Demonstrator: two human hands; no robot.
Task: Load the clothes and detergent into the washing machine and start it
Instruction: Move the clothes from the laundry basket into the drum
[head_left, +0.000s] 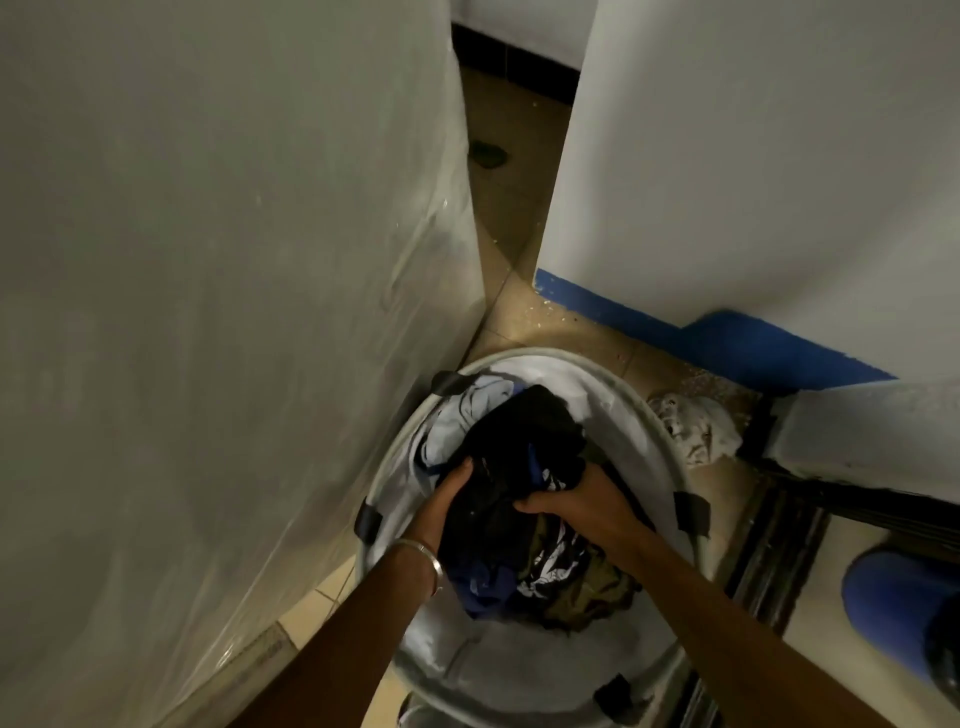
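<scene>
Both forearms are bare and sleeveless, and a thin silver bangle (423, 556) circles the left wrist.

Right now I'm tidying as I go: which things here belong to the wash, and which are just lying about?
For the wash: dark clothes, laundry basket, left hand, right hand.

Lying about: white rag on the floor, blue container, plastic sheet.

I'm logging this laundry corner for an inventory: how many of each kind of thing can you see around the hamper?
Hands: 2, left and right, both gripping the black garment
Laundry hamper: 1
Bracelet: 1, on the left wrist
Crumpled white rag on the floor: 1
Blue container: 1
Clothes pile: separate pieces cannot be counted
Total: 6, plus the pile
</scene>
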